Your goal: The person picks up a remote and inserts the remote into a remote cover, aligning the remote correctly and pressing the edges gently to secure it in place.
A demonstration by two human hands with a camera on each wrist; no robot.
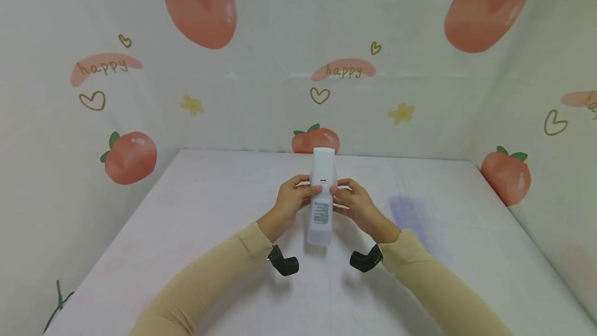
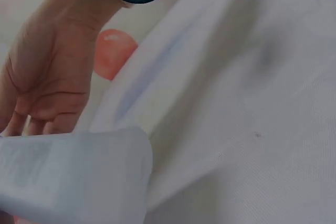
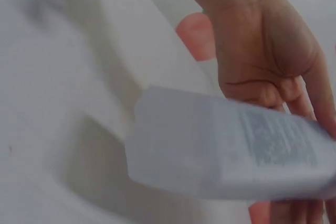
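Upright in front of me, in the head view, is a long white device (image 1: pixel 323 167) with a grey printed label, a small dark slot and a translucent lower end. My left hand (image 1: pixel 290 202) grips its left side, thumb on the near face. From the other side my right hand (image 1: pixel 360 206) holds it the same way, fingers behind. The left wrist view shows the device's pale end (image 2: pixel 100 177) and my right hand (image 2: pixel 55 82) beyond it. In the right wrist view the labelled face (image 3: pixel 281 142) appears, with my left hand (image 3: pixel 260 51) behind. The device's far face is hidden.
A white cloth-covered table (image 1: pixel 210 196) lies beneath, with a faint purple patch (image 1: pixel 410 217) at right. Behind it hangs a pale curtain (image 1: pixel 275 25) printed with fruit and hearts. Black wrist cameras (image 1: pixel 285 265) jut inward below both hands. A dark green cord (image 1: pixel 59 302) shows at lower left.
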